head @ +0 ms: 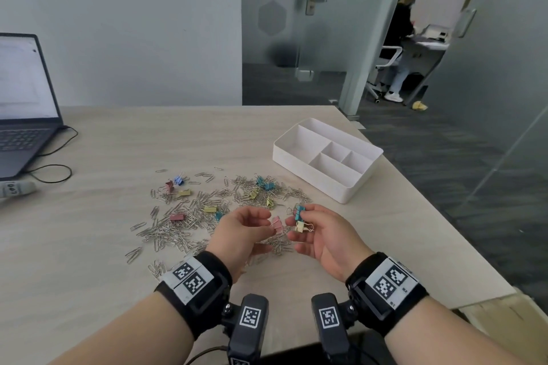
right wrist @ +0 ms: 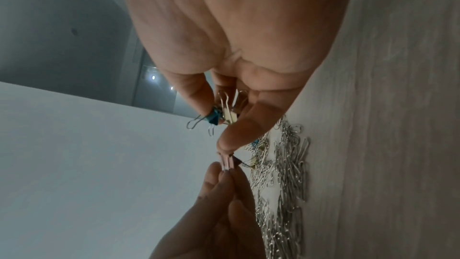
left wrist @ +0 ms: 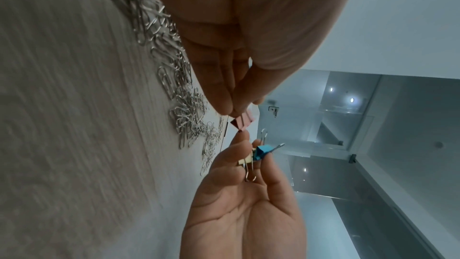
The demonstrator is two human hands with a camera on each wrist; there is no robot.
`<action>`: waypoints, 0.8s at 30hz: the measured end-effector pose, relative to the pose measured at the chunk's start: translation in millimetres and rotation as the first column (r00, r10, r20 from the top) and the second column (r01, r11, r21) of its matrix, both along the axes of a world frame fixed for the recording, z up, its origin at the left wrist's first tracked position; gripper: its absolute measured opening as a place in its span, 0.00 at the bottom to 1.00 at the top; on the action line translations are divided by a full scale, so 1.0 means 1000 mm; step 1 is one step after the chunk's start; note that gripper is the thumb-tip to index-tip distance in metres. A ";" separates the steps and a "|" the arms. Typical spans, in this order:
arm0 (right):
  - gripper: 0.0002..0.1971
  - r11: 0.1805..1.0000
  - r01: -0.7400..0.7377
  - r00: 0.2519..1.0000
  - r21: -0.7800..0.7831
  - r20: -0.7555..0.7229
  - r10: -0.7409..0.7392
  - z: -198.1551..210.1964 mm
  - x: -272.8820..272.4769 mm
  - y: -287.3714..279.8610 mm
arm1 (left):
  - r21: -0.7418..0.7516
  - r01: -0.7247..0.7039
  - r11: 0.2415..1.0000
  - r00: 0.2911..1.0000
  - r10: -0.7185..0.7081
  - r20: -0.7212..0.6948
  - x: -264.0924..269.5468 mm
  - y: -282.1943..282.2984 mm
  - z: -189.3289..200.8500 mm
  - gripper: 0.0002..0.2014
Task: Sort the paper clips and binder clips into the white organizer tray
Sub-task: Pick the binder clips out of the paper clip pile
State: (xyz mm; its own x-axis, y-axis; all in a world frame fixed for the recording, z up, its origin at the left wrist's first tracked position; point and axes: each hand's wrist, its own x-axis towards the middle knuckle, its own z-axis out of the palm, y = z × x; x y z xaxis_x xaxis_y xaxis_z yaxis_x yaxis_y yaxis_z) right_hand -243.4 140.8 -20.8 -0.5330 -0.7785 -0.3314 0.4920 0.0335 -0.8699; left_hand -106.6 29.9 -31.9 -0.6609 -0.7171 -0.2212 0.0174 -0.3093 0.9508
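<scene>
Passing the pink binder clip (head: 276, 223) across is the risky part: the left hand (head: 237, 234) pinches it by the fingertips, touching the right hand's (head: 323, 237) thumb, whose grip is already clamped on one teal binder clip (head: 299, 212) and one cream binder clip (head: 301, 227). A third could slip loose and drop into the paper clips (head: 178, 231) on the desk (head: 118, 142). About ten binder clips (head: 207, 209) lie among them; the one white organizer tray (head: 311, 181), four compartments, appears empty.
</scene>
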 end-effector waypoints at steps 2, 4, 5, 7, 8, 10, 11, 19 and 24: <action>0.11 1.000 -0.011 1.000 0.023 -0.021 0.011 -0.001 0.002 -0.001 | -0.022 -0.015 1.000 1.000 0.015 0.002 0.000 0.001 0.001 0.11; 0.08 0.998 -0.023 0.996 0.064 -0.084 0.029 -0.003 0.004 0.000 | -0.050 -0.025 0.998 1.000 0.025 0.007 -0.001 0.002 0.002 0.10; 0.07 0.996 -0.036 0.993 0.077 -0.111 0.045 -0.004 0.006 0.000 | -0.067 -0.026 0.997 1.000 0.027 0.014 -0.002 0.003 0.002 0.10; 0.05 0.994 -0.073 0.988 0.076 -0.131 0.083 -0.004 0.010 0.001 | -0.098 -0.012 0.995 1.000 0.014 0.025 -0.003 0.006 0.003 0.09; 0.06 0.993 -0.091 0.985 0.069 -0.139 0.100 -0.005 0.012 0.001 | -0.112 0.001 0.994 1.000 0.002 0.030 -0.004 0.008 0.004 0.09; 0.08 0.991 -0.106 0.976 0.077 -0.181 0.118 -0.006 0.012 0.001 | -0.140 0.031 0.990 0.998 -0.024 0.052 -0.004 0.010 0.005 0.08; 0.09 0.991 -0.107 0.971 0.086 -0.204 0.123 -0.007 0.011 0.002 | -0.148 0.054 0.988 0.997 -0.044 0.066 -0.004 0.011 0.006 0.08; 0.11 0.935 0.064 0.788 0.350 -0.593 0.168 -0.005 -0.046 0.020 | -0.159 0.120 0.980 0.983 -0.095 0.158 0.009 -0.005 0.008 0.06; 0.07 0.823 0.171 0.672 0.541 -0.675 0.304 -0.006 -0.091 0.036 | -0.147 0.067 0.987 0.983 -0.040 0.181 0.019 -0.022 0.012 0.06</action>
